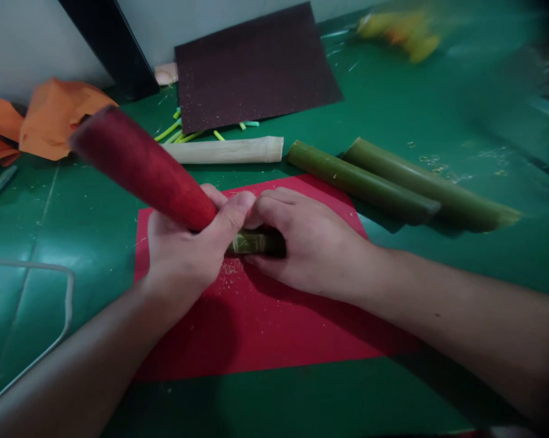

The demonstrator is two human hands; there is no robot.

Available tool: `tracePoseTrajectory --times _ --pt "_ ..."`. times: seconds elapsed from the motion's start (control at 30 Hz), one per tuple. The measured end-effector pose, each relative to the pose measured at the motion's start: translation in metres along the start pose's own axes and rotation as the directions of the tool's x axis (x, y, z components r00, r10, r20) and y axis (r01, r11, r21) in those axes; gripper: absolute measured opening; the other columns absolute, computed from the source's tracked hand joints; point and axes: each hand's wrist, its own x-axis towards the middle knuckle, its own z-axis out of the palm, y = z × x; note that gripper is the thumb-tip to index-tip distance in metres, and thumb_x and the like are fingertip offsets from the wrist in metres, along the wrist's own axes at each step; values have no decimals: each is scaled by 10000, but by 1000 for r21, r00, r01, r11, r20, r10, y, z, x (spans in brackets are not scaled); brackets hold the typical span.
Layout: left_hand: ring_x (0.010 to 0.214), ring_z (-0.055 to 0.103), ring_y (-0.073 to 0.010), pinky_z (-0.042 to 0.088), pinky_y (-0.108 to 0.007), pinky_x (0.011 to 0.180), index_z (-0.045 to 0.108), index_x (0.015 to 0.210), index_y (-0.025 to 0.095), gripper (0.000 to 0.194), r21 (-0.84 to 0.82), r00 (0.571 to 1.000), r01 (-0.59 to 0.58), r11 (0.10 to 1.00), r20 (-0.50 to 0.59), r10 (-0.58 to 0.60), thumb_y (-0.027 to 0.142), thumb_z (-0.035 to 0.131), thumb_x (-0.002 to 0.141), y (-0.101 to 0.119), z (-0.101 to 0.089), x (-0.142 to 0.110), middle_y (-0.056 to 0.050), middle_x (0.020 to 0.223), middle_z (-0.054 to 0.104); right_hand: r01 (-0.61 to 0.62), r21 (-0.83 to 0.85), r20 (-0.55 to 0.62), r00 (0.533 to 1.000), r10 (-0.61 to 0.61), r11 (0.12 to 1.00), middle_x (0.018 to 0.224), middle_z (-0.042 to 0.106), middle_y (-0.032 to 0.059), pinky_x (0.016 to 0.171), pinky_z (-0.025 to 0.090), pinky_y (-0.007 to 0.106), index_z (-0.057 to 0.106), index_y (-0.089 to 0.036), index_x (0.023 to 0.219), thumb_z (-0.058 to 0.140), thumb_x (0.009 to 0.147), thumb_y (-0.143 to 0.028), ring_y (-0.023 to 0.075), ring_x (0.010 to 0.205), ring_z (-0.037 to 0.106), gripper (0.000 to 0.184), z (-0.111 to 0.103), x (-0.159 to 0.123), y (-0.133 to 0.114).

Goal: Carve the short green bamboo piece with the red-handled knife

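My left hand (187, 252) is wrapped round a thick red tube (156, 173), which slants up and to the left out of the fist. Its far end is darker, and the lower end is hidden by my fingers. Beside it, my right hand (313, 246) curls round a short, glossy dark green piece (249, 243), possibly bamboo, that shows between the two hands. My thumbs and fingertips nearly meet above this piece. Both hands are over a red sheet (274, 328), on which pale crumbs are scattered.
Two green bamboo lengths (366, 179) lie to the right, slant-cut. Behind my hands is a pale bamboo stick (229, 150). A dark brown sheet (256, 67) covers thin green strips at the back. Orange crumpled paper (59, 118) is at left, near a white cord (68, 298).
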Motion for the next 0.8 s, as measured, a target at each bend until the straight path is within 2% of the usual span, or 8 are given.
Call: tracePoseTrajectory --times 0.07,0.23,0.37,0.47,0.63,0.8 --pt "405 444 -51 411 -220 403 582 574 207 295 -38 1000 4 999 -5 -5 242 770 799 1 0 2 70 488 513 -10 -3 -9 1000 10 1000 928 657 69 784 458 340 600 -170 895 661 752 -179 212 878 583 156 0 -1 -1" --pt "392 393 -54 403 -225 393 515 477 195 456 -34 997 52 998 58 -50 391 768 802 4 -2 3 51 450 435 0 22 -32 999 1 1000 919 660 60 775 460 331 600 -173 889 668 746 -178 210 882 592 159 2 -1 -1" --pt "380 359 -47 389 -201 386 494 460 185 449 32 993 -28 999 117 24 313 740 814 5 -2 0 52 426 428 -14 22 -18 1000 15 1000 894 640 43 746 435 318 598 -180 878 674 748 -181 194 845 571 151 2 0 1" --pt "389 412 -47 387 -186 392 512 482 182 387 95 989 -68 993 138 55 217 736 796 3 -2 -2 59 437 468 -16 18 -19 1000 17 1000 872 617 29 717 415 304 580 -188 854 684 744 -180 177 806 547 152 1 0 1" --pt "473 553 -79 459 -200 458 591 576 197 289 85 994 -94 992 69 88 246 775 793 -2 -2 -4 53 524 585 -8 20 -24 1000 9 1000 854 608 27 709 411 302 556 -187 823 683 738 -181 170 784 541 154 0 1 2" --pt "404 430 -54 407 -210 410 583 548 199 366 -19 996 14 1000 -87 -15 364 792 798 -5 1 2 57 487 522 -13 23 -4 1000 13 1000 931 659 60 775 451 320 610 -159 904 695 728 -170 205 884 594 197 -1 1 2"
